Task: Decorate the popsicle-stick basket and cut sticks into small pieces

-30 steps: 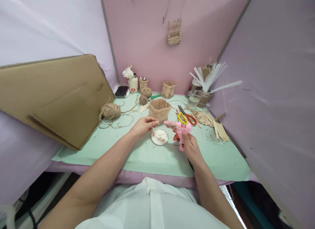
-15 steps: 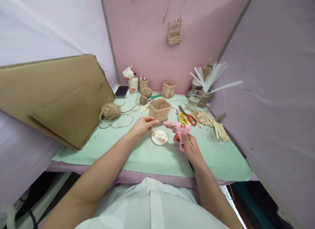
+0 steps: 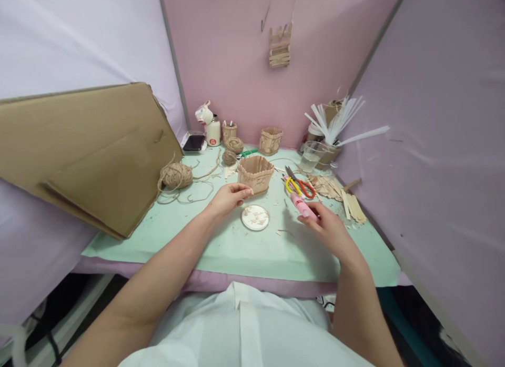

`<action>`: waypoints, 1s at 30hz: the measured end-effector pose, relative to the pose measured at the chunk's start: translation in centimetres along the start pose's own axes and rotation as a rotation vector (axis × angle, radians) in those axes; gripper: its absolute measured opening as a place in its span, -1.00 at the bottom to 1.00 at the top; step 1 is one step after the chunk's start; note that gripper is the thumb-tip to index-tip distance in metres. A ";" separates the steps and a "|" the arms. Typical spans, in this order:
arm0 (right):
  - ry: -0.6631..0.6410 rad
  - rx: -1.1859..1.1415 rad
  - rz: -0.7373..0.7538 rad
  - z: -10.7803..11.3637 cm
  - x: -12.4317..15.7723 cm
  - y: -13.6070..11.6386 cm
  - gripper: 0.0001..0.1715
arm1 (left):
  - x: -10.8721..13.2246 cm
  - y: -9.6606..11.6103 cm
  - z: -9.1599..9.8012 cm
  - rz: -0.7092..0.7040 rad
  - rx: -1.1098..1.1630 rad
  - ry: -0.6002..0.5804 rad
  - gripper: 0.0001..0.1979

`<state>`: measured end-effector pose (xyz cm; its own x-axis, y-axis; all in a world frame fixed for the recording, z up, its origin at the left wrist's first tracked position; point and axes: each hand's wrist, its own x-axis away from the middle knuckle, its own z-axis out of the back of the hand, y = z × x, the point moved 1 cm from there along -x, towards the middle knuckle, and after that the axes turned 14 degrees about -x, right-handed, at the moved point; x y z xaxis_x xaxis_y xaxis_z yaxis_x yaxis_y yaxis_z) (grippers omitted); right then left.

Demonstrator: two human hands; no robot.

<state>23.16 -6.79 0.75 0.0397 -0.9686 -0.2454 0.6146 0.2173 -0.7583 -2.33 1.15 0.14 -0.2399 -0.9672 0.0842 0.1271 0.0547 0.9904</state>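
Between the thumb and fingers of my left hand (image 3: pixel 228 199) is a small pale piece (image 3: pixel 251 191), too small to make out fully. That hand is just in front of a light-brown basket (image 3: pixel 255 176) with a wavy rim. My right hand (image 3: pixel 329 227) is closed round a pink glue gun (image 3: pixel 303 206), which is turned so that its nozzle end points away toward the scissors (image 3: pixel 299 184); much of its handle is hidden. A round white dish (image 3: pixel 255 218) holding small pale bits lies between my hands.
At the left a twine ball (image 3: pixel 176 176) lies before a big cardboard sheet (image 3: pixel 94 146). A plastic cup of liquid (image 3: pixel 311 157) and white sticks (image 3: pixel 341 119) stand at the back right. Flat wooden sticks (image 3: pixel 354 208) lie at the right. A second basket (image 3: pixel 270 140) stands behind.
My right hand has moved the glue gun to the right, away from my left hand, and rolled it over. The left hand has stayed nearly in place, keeping its pinch.
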 end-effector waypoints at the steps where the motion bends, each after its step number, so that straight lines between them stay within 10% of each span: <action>1: -0.012 0.080 -0.010 0.5 0.0 0.5 -0.65 | 0.0 0.0 0.0 0.001 -0.002 0.002 -0.73; 8: -0.070 0.413 -0.083 1.3 0.2 3.7 -0.64 | 0.4 0.4 -0.2 0.032 -0.032 -0.018 -0.72; 16: -0.214 0.261 0.227 -2.3 0.6 -1.7 -0.77 | 0.6 0.7 -0.5 0.047 -0.067 -0.021 -0.72; 30: -0.328 0.276 0.191 -3.9 1.0 -2.9 -0.76 | 0.5 0.5 -0.5 0.018 -0.073 -0.040 -0.73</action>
<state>18.39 -7.88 0.36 0.3919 -0.9111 -0.1277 0.7567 0.3982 -0.5184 -1.85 0.60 0.63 -0.2750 -0.9554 0.1077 0.2010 0.0524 0.9782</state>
